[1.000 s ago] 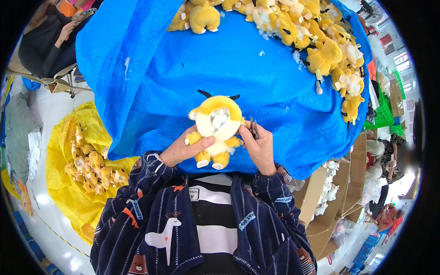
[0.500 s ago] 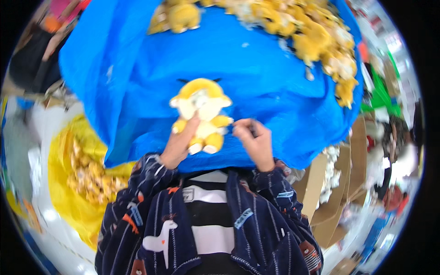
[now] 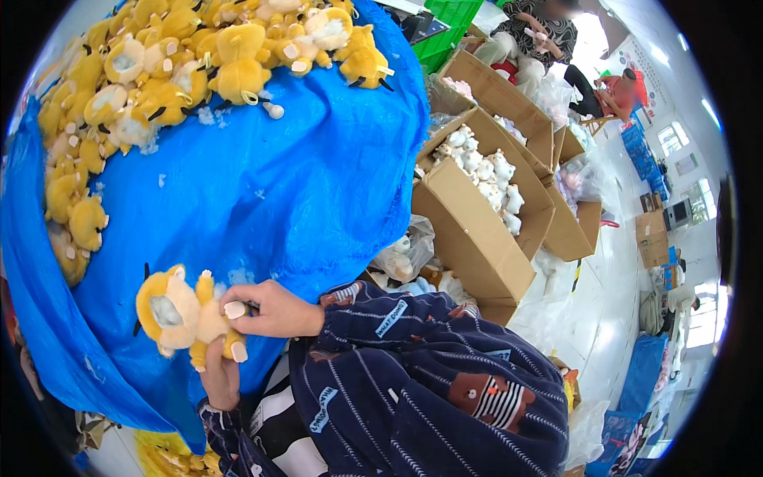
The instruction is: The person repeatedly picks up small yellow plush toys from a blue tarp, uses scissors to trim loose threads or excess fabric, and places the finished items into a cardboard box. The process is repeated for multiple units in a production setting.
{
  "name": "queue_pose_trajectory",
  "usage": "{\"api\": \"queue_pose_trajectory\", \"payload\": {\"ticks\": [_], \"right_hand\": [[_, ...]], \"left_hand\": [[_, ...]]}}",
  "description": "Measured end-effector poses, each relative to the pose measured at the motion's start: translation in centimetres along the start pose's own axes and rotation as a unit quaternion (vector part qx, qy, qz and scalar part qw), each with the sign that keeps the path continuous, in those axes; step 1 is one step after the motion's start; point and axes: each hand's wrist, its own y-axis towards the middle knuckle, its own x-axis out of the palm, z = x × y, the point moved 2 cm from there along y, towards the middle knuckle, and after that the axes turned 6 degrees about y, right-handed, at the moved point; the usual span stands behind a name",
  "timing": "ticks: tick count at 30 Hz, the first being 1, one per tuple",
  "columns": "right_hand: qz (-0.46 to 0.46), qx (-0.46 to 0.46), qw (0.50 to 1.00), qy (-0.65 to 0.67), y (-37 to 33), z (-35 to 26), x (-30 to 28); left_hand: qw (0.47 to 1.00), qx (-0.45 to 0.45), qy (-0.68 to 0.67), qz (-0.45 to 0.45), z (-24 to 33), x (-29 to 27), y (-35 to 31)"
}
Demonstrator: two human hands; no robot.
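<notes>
A small yellow and cream plush toy [image 3: 186, 314] hangs over the blue sheet, tilted with its head to the left. A whitish patch of what looks like stuffing shows in the face, and thin black strands stick out from the head. My left hand [image 3: 221, 378] is closed around its lower body from below. On the toy's other side my right hand [image 3: 274, 310] is closed with thumb and fingers at one leg, by a pale foot pad. Whether the right fingers hold anything more is hidden.
A heap of similar yellow plush toys [image 3: 238, 60] lines the far and left side of the blue sheet [image 3: 318, 151]. White fluff tufts dot it. To the right stand cardboard boxes [image 3: 469, 226], one with white plush toys [image 3: 481, 171]. Other people [image 3: 548, 32] sit farther back.
The view has swung to the right, bringing the boxes into sight. The plush toy has tipped from upright to sideways, and my right hand has come from beside it onto its leg.
</notes>
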Motion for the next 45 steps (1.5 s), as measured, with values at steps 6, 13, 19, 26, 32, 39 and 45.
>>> {"api": "queue_pose_trajectory", "payload": {"ticks": [6,13,19,26,32,39,45], "right_hand": [[0.058,0.085,0.988,0.118,-0.2,-1.6,-5.8],[0.020,-0.014,0.997,-0.074,-2.0,-2.1,-7.6],[-0.058,-0.034,0.981,-0.183,-2.3,-1.6,-6.4],[-0.064,-0.023,0.977,-0.203,-2.5,-1.0,-5.9],[-0.079,0.006,0.971,-0.226,-2.7,-0.5,-5.8],[-0.105,0.009,0.967,-0.234,-2.7,0.7,-5.2],[-0.112,-0.030,0.964,-0.241,-2.6,1.9,-4.3]], "left_hand": [[0.956,0.059,0.287,-0.017,3.1,3.1,0.8],[0.616,0.388,0.670,0.145,6.0,-2.1,2.3],[0.489,0.315,0.789,0.200,7.7,-3.6,4.5],[0.427,0.324,0.818,0.207,7.6,-5.5,5.1],[0.432,0.298,0.807,0.272,8.9,-8.1,4.9],[0.443,0.319,0.797,0.260,9.7,-9.1,3.3],[0.409,0.319,0.781,0.349,9.4,-10.1,1.0]]}}
